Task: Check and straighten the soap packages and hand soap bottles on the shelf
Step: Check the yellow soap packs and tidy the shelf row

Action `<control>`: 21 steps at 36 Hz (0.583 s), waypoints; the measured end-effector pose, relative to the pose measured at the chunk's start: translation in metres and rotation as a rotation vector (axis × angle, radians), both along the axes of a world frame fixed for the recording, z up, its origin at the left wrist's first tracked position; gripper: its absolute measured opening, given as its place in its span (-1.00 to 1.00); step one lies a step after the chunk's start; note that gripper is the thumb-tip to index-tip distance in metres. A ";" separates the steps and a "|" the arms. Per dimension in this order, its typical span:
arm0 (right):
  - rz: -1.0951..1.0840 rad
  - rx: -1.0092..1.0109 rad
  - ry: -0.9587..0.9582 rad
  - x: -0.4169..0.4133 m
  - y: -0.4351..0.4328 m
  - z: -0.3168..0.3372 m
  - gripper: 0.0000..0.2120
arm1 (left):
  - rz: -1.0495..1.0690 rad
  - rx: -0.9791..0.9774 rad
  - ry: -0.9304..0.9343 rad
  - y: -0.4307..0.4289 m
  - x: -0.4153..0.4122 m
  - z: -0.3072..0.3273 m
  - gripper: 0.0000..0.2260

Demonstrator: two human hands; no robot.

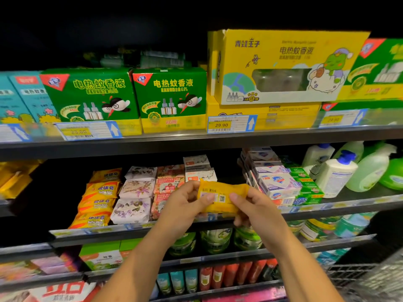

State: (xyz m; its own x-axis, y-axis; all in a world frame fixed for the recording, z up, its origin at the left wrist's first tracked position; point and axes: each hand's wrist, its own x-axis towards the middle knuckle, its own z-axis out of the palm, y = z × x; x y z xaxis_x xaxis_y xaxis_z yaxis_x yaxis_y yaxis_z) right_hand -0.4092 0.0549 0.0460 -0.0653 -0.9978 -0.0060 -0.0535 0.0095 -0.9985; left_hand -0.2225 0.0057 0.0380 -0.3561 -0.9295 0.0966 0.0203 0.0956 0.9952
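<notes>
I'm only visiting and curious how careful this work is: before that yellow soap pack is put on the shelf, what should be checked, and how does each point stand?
1. Hold: left hand and right hand both pinch the yellow soap pack: ok.
2. Facing: its back, with the printed codes, faces the person, not the front: not ok.
3. Wrapper intact: too blurred: cannot tell.
4. Matching stack: the yellow sulfur soap stack is in view at the left of the shelf: ok.
5. Free slot for it: cannot tell.
</notes>
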 end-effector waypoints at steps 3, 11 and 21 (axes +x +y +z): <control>-0.051 0.046 -0.073 -0.005 -0.005 -0.006 -0.73 | -0.108 0.032 0.070 -0.002 0.006 -0.002 -0.45; -0.015 0.130 -0.268 -0.013 -0.012 -0.015 -0.70 | -0.113 -0.331 -0.343 -0.008 0.017 0.001 -0.29; 0.198 0.048 0.046 -0.018 -0.005 -0.006 -0.75 | 0.010 -0.198 -0.043 -0.012 0.007 -0.009 -0.66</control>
